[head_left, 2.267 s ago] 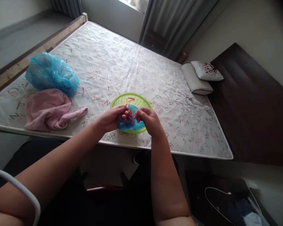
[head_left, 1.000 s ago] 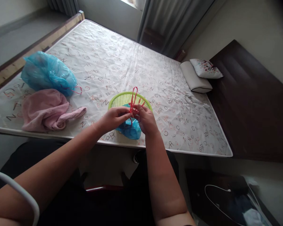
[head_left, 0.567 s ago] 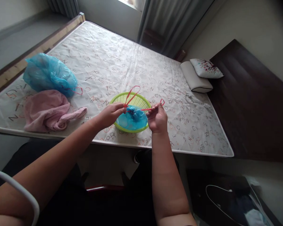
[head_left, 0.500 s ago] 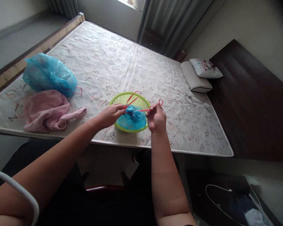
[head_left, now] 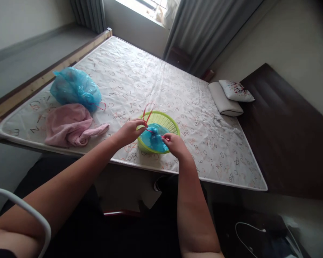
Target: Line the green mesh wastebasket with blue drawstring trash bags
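A green plastic basket (head_left: 174, 125) stands near the front edge of the mattress, with a blue plastic bag (head_left: 154, 140) inside it. The bag's neck is gathered and a red drawstring (head_left: 148, 116) runs out of it. My left hand (head_left: 130, 132) pinches the drawstring on the left of the neck, and a loop of it rises above my fingers. On the other side, my right hand (head_left: 174, 144) is closed on the red string close to the neck. What the bag contains cannot be made out.
At the left of the mattress (head_left: 140, 75) lie a second, full blue bag (head_left: 75, 87) and a crumpled pink towel (head_left: 67, 125). Two pillows (head_left: 226, 98) rest by the dark headboard (head_left: 280, 132). A white cable (head_left: 29, 211) crosses near my left arm.
My right hand has moved in toward the bag's neck and turned, its fingers now lower on the string. My left hand keeps its pinch. The whole view has shifted slightly.
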